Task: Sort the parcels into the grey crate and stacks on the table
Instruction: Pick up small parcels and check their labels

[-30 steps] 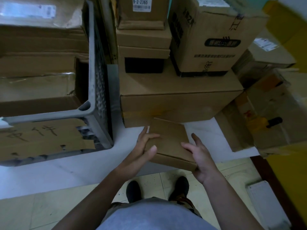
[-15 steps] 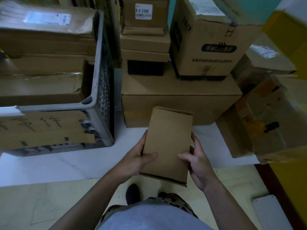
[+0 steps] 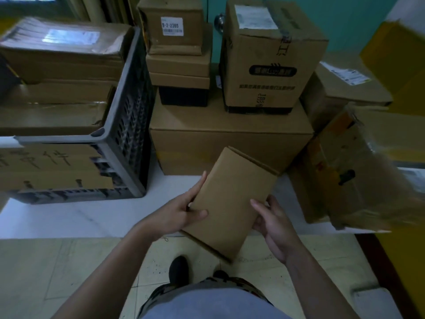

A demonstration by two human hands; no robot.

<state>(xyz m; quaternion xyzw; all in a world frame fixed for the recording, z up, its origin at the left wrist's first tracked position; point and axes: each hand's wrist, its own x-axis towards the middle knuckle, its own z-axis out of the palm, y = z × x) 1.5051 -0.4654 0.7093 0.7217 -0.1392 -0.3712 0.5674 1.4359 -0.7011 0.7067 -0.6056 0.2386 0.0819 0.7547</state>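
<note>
A flat brown cardboard parcel [image 3: 232, 201] is held above the table's front edge, its broad plain face turned up toward me and tilted to the right. My left hand [image 3: 181, 214] grips its left edge, thumb lying across the face. My right hand [image 3: 272, 223] holds its right edge, fingers partly behind it. The grey crate [image 3: 131, 116] stands at the left of the white table [image 3: 76, 217], filled with several cardboard parcels. A stack of boxes [image 3: 230, 132] rises straight ahead.
On the wide bottom box stand a small labelled stack [image 3: 178, 63] and a tall printed carton [image 3: 269, 58]. Crumpled, partly opened boxes [image 3: 358, 171] crowd the right. A cardboard sign [image 3: 50, 166] covers the crate's front. Yellow surfaces border the far right; tiled floor lies below.
The parcel came up off the table edge and was turned so its broad face points at me, then it tilted to the right. Both hands kept hold of it throughout.
</note>
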